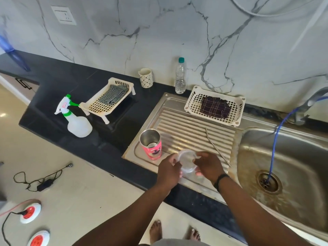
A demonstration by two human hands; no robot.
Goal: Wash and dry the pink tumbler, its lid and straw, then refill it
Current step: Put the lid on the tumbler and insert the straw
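The pink tumbler stands upright and open on the left end of the steel draining board. Just right of it, both hands hold the clear round lid over the board's front edge: my left hand grips its left rim, my right hand grips its right rim. The thin metal straw lies loose on the ribbed board, slanting from upper left to lower right, clear of both hands.
The steel sink lies right, with a blue hose running into its drain and a tap above. At the back are a white basket with a dark cloth, a water bottle, a patterned cup, a rack with a checked cloth, and a spray bottle.
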